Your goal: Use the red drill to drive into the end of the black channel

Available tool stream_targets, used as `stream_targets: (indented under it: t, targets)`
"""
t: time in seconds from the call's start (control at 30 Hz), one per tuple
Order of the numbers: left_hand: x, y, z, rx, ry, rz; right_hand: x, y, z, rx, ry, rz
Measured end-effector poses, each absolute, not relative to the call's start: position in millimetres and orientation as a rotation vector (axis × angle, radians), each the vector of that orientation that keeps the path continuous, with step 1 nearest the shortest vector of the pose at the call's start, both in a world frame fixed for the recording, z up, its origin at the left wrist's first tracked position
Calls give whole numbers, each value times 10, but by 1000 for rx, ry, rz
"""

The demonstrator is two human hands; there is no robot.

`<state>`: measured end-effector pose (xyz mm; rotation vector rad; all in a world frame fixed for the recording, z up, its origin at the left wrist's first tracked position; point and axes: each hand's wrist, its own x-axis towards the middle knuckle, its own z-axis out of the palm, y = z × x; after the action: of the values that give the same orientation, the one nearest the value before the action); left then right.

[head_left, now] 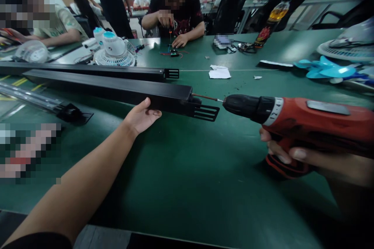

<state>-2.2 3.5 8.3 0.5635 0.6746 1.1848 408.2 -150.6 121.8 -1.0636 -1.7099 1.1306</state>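
A long black rectangular tube lies slantwise in front of me, with a slotted black bracket at its right end. My left hand grips the tube's lower side near that end, thumb on the near face and fingers partly hidden beneath. A red cordless drill is in my right hand, its black chuck pointing left. Between chuck and tube end runs a thin brownish rod, with a short silvery piece at the chuck; how deep it reaches into the tube is hidden.
Behind lies another black tube; a clear tube is at left. Fan parts, white paper, blue fan blades and a drink bottle are on the green table. Across it, a person holds a screwdriver.
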Motion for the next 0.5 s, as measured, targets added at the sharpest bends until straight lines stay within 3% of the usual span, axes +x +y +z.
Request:
stream_targets:
  t: [0.5]
  targets:
    - [-84, 104, -80, 740, 554, 1153, 4134, -1515, 1143, -1203, -1671, 1056]
